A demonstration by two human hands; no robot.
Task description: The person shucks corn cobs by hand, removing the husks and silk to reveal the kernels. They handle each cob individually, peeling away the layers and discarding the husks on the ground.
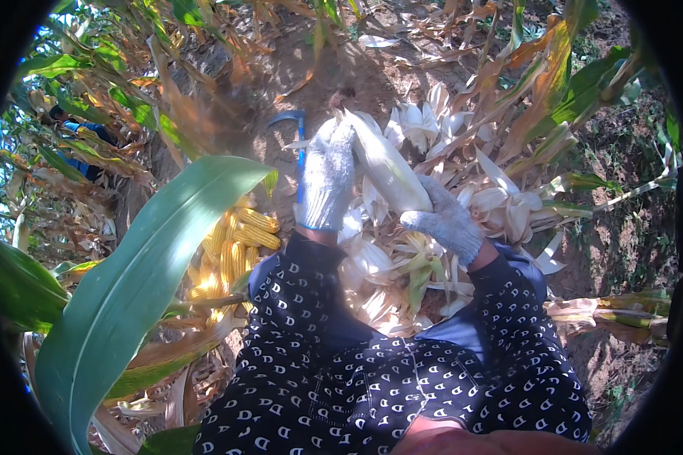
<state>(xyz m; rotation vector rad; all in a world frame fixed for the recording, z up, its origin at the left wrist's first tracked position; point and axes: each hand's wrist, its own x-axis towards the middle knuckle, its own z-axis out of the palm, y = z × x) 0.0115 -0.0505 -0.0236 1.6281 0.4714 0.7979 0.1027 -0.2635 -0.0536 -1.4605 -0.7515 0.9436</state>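
Note:
An ear of corn in its pale husk (388, 162) slants between my two gloved hands. My left hand (329, 170), in a whitish knit glove, grips the tip end, where dry silk shows. Around the thick lower end curls my right hand (449, 219), its thumb lying on the near side. Beneath and beyond the ear, loose stripped husks (370, 259) cover the ground between my legs. Husked yellow corn cobs (236, 244) lie in a heap left of my left forearm. A sickle with a blue handle (301, 142) rests on the soil, partly behind my left hand.
A broad green corn leaf (142, 267) arches across the left foreground, covering part of the cob heap. Dry corn stalks (540, 108) lean in from the right. Another person (85, 128) is among the plants at far left. Bare soil (341, 68) lies ahead.

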